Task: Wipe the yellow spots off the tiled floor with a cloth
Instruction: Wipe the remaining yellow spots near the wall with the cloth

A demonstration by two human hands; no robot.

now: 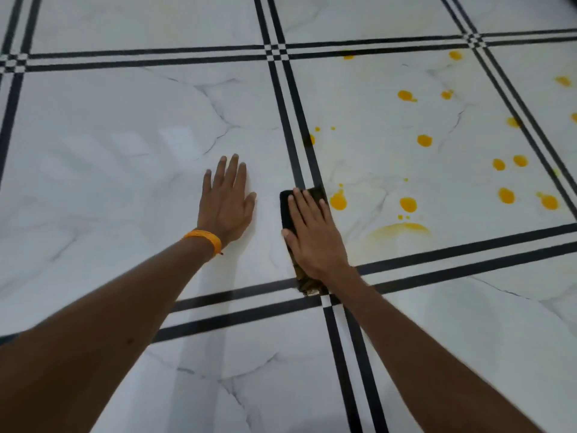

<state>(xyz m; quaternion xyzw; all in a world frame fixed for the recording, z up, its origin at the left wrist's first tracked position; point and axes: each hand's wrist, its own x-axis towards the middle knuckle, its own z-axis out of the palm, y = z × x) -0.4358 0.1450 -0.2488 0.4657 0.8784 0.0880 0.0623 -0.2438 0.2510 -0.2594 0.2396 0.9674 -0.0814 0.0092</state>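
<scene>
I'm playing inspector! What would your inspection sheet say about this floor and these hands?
Surface: glossy white marble-look tiled floor with black double stripes.
Job's things: many yellow spots on the right tile; a pale yellow smear near its lower edge; a dark cloth lying along the black stripes.
Clutter: nothing seen.
Grippers: left hand flat on the floor, fingers straight; right hand pressing flat on the cloth.
Cables: nothing seen.
Surroundings: orange wristband on the left wrist; otherwise only more tiles.

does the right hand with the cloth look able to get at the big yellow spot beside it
Probably yes: the right hand presses the cloth flat, and the yellow spot lies just to its right with only bare tile between.
</scene>
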